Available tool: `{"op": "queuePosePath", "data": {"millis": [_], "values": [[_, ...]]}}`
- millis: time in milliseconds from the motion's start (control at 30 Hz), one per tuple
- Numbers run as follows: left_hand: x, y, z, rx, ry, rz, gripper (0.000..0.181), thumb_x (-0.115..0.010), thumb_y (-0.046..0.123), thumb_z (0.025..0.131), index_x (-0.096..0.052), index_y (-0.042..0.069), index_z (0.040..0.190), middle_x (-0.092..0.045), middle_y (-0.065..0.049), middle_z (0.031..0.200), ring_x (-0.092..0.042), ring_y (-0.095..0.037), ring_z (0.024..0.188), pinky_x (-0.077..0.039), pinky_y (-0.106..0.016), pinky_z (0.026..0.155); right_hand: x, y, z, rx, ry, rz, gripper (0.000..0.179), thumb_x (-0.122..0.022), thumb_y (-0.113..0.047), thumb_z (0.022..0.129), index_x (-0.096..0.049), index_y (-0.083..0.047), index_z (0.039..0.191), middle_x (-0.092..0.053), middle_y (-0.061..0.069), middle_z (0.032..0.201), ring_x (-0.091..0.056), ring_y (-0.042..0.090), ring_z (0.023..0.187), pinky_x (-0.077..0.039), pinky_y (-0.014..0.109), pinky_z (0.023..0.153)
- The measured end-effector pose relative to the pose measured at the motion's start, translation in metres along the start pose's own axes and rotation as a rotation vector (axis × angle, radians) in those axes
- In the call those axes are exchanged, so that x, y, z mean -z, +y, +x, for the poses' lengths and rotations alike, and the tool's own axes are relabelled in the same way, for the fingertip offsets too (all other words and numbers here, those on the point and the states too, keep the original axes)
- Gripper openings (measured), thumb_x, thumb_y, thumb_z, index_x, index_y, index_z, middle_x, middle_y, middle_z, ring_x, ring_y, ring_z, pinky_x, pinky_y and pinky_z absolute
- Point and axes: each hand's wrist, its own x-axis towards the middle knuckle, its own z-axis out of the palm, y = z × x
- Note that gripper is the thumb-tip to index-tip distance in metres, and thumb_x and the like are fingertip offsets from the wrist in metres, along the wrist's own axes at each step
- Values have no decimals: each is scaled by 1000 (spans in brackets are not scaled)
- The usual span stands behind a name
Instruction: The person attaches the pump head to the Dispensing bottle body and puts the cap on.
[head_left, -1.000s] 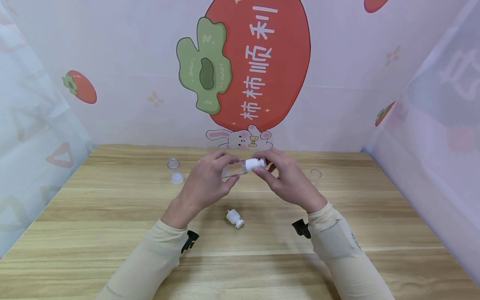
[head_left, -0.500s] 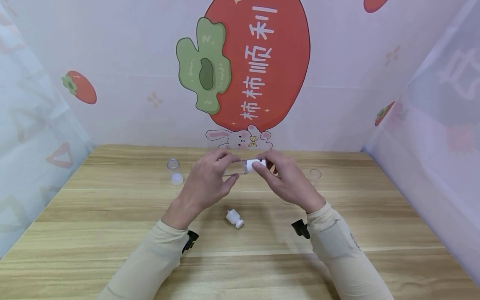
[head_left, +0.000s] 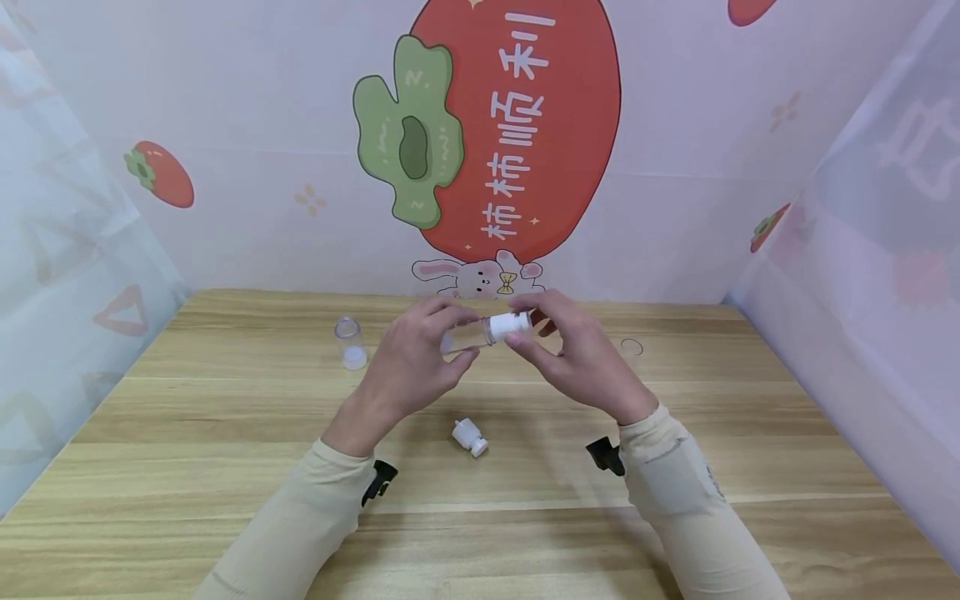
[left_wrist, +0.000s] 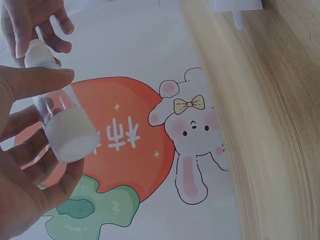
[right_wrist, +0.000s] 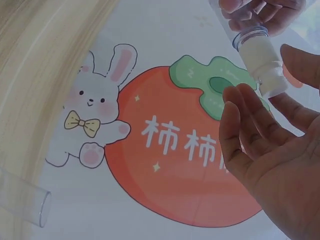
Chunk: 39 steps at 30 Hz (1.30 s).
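I find my left hand (head_left: 411, 360) gripping the clear bottle (head_left: 468, 337) sideways above the wooden table (head_left: 525, 550), white pump top (head_left: 507, 326) at its neck, and my right hand (head_left: 579, 358) relaxed, fingers parted around that top.

On the table (head_left: 225, 450) we find the pump (head_left: 469, 437); above and behind it, the bottle (head_left: 487, 331) between left hand (head_left: 416, 354) and right hand (head_left: 581, 358); behind it leftward, a second bottle (head_left: 351, 343); behind it rightward, the tube (right_wrist: 25, 202).
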Motion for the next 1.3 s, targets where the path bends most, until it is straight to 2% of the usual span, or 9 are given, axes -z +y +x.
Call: {"op": "queuePosePath", "data": {"millis": [300,467,700,933,1067,1300], "values": [[1,1,-1,39,-30,-61,33,-86,9,79,-75,5,110,-70,-6,106,-63,-22,86,-53,-34,70,1,-1,0,50,-8,-19,46,-79,-4,88,-61,-5,130,-62,5,120,-59,17,102,-55,37,86],[1,1,0,51,-51,-69,33,-86,9,80,-75,4,110,-70,-6,109,-65,-22,86,-53,-35,71,1,-1,0,56,-17,-25,44,-77,0,88,-62,-6,128,-62,6,124,-59,18,105,-56,40,86],[1,2,0,60,-64,-61,34,-86,11,80,-75,5,111,-70,-6,109,-64,-21,85,-53,-35,70,-1,-1,1,77,-16,-29,37,-76,4,88,-65,-5,122,-64,6,117,-61,18,101,-57,38,84],[1,3,0,38,-47,-35,34,-87,10,79,-75,4,110,-70,-7,108,-65,-23,87,-54,-37,70,-2,0,0,75,-15,-32,32,-75,-1,90,-66,-3,120,-64,4,111,-60,15,94,-57,36,80],[1,2,0,27,-39,-8,35,-87,9,78,-75,5,110,-70,-7,108,-66,-25,89,-54,-39,70,-2,0,0,54,-24,-34,30,-74,-8,93,-66,-2,121,-64,4,106,-59,15,90,-57,37,79],[0,4,1,-9,-14,30,36,-88,7,76,-75,6,110,-70,-7,107,-65,-24,91,-56,-40,71,-2,-4,0,-29,-40,-20,25,-71,-13,96,-67,-3,119,-65,3,100,-57,17,88,-55,40,81]]}}
